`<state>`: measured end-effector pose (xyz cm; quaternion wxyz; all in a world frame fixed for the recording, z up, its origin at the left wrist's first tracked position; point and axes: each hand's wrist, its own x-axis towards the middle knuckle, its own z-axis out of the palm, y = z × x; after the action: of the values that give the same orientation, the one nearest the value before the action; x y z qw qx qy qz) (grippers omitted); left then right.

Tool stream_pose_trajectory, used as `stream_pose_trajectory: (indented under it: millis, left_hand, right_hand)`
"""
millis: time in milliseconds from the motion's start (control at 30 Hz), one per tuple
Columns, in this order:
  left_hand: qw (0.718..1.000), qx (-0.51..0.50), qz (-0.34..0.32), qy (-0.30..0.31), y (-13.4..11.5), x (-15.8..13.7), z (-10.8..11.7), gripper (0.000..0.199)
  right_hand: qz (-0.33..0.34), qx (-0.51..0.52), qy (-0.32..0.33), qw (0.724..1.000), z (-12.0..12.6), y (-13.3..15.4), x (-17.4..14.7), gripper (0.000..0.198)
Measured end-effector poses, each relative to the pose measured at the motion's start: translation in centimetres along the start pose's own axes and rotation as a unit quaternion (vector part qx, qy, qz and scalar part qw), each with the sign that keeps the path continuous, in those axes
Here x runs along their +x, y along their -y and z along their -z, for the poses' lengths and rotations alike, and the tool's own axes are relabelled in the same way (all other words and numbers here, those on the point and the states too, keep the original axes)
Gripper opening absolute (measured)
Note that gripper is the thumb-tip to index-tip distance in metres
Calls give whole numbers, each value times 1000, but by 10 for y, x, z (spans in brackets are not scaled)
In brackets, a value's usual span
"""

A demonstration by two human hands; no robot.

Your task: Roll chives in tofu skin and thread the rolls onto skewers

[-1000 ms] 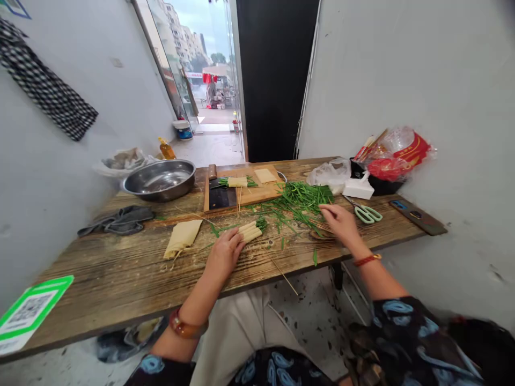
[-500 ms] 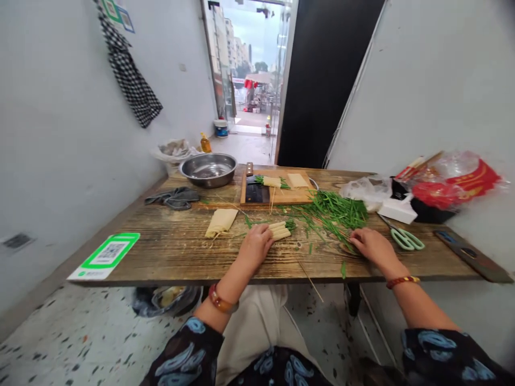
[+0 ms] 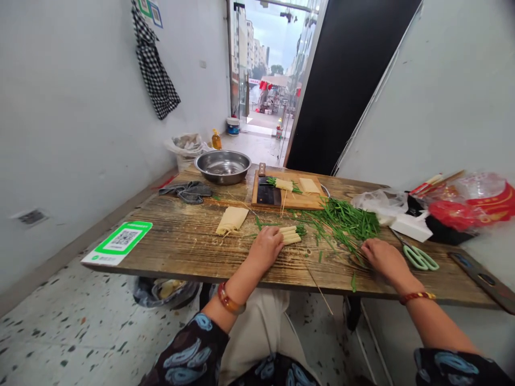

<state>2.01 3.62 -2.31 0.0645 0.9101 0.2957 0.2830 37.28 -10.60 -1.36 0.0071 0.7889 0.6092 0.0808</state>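
My left hand (image 3: 265, 247) is closed over the near end of several pale tofu-skin rolls (image 3: 290, 236) lying side by side, with green chives poking out at their far end. My right hand (image 3: 384, 260) rests on the table by the loose chives (image 3: 354, 219), fingers pinched together; what they grip is hidden, though thin sticks lie close by. Left of the rolls is a stack of tofu-skin sheets (image 3: 232, 220). On the wooden cutting board (image 3: 300, 200), a chive-filled roll (image 3: 284, 185) lies beside a cleaver (image 3: 269, 194) and a single tofu sheet (image 3: 309, 185).
A steel basin (image 3: 223, 174) and grey cloth (image 3: 188, 191) occupy the back left, a QR-code card (image 3: 120, 242) the front left. Green-handled scissors (image 3: 420, 258), a phone (image 3: 480, 276) and plastic bags (image 3: 382, 202) are at right. One thin stick (image 3: 317, 284) overhangs the front edge.
The whole view has swung left, so everything sits further right in the picture. My left hand stays on the rolls; my right hand is still pinched beside the chives.
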Motion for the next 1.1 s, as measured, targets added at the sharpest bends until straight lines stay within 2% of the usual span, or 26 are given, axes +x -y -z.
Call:
stream_pose_trajectory:
  millis: [233, 433, 567, 733, 833, 967, 1100]
  left_hand:
    - [1000, -2, 7, 3, -1, 0, 1, 4]
    - [1000, -3, 10, 5, -2, -1, 3, 2]
    - [1000, 9, 7, 9, -1, 0, 2, 4]
    - [1000, 2, 5, 0, 0, 1, 1, 5]
    - [1000, -3, -1, -9, 2, 2, 0, 4]
    - [1000, -9, -2, -15, 2, 1, -1, 5]
    - [999, -26, 6, -17, 2, 1, -2, 5]
  right_hand:
    - [23, 95, 36, 995, -6, 1, 4, 19]
    - [29, 32, 16, 999, 3, 4, 8, 20]
    - [-9, 24, -8, 1000, 9, -1, 7, 21]
    - [23, 135, -57, 989, 14, -11, 7, 27]
    - [24, 163, -52, 985, 26, -20, 8, 36]
    - [-11, 180, -35, 983, 43, -29, 2, 36]
    - [-67, 286, -114, 949, 41, -28, -17, 48]
